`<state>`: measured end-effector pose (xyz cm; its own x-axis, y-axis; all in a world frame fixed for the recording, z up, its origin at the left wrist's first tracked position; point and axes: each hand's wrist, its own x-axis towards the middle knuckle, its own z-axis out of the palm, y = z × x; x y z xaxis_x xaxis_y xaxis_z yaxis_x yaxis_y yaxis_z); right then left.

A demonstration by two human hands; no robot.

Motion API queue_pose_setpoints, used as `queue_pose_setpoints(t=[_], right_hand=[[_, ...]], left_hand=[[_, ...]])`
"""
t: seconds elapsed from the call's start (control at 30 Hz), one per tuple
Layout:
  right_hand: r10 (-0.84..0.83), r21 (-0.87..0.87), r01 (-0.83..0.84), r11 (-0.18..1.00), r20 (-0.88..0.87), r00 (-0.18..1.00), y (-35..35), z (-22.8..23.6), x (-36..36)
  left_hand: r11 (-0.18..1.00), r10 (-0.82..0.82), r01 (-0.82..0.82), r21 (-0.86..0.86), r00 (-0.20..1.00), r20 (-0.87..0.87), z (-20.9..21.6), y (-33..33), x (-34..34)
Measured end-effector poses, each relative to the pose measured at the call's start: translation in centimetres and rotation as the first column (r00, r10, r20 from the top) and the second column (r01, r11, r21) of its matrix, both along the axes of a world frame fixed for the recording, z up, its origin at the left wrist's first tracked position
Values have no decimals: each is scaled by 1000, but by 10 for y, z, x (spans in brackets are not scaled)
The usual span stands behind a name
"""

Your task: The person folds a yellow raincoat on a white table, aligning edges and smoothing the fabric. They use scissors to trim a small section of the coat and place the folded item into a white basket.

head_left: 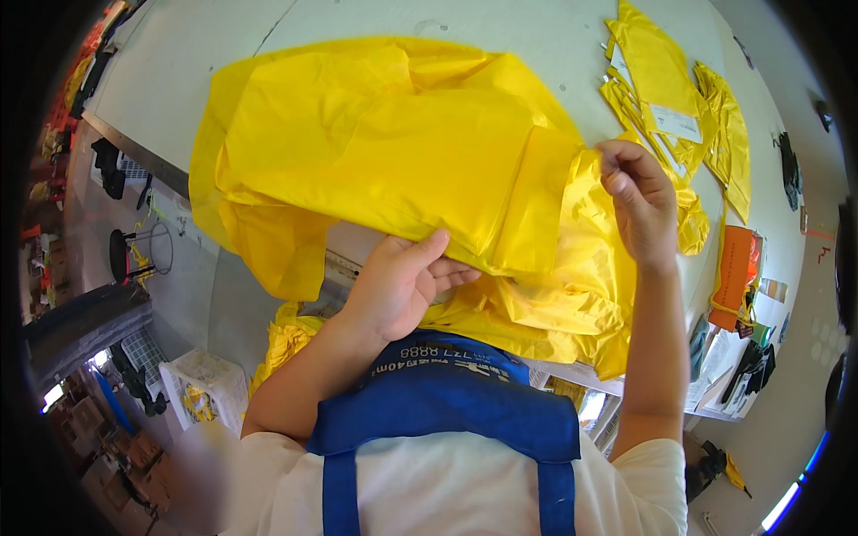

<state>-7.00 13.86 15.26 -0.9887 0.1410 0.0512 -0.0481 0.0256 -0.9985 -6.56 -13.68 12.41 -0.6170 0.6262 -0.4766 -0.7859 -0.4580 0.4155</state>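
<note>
A large piece of shiny yellow fabric (375,152) spreads over the table in front of me, with a stitched band or folded flap at its right end. Its lower edge lies between the thumb and fingers of my left hand (402,277). At the fabric's right end, my right hand (639,192) pinches the upper corner of the band between thumb and fingers. More of the yellow material bunches below the band and hangs over the table's near edge against my blue apron (447,393).
The pale table (509,22) reaches away from me. Folded yellow pieces with white labels (675,123) lie at the far right. An orange packet (733,272) sits among small items nearer on the right. On the floor at left stand a white basket (210,384) and a stool (119,255).
</note>
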Motion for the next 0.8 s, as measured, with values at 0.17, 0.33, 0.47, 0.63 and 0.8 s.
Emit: queue_pose_setpoints(t=[0.17, 0.33, 0.47, 0.63, 0.8], right_hand=[[-222, -121, 314, 942, 478, 850, -22, -39, 27], [-203, -266, 376, 888, 508, 837, -46, -60, 26], [-298, -393, 470, 790, 423, 855, -54, -49, 23], [-368, -429, 470, 772, 302, 879, -58, -37, 16], [-303, -208, 371, 905, 298, 905, -52, -40, 36]], left_hand=[[985, -76, 61, -159, 993, -90, -18, -7, 17], [937, -161, 108, -333, 977, -137, -43, -22, 37], [939, -170, 100, -330, 966, -193, -44, -30, 33], [954, -90, -13, -299, 940, -328, -27, -19, 23], [568, -808, 605, -558, 540, -236, -12, -39, 10]])
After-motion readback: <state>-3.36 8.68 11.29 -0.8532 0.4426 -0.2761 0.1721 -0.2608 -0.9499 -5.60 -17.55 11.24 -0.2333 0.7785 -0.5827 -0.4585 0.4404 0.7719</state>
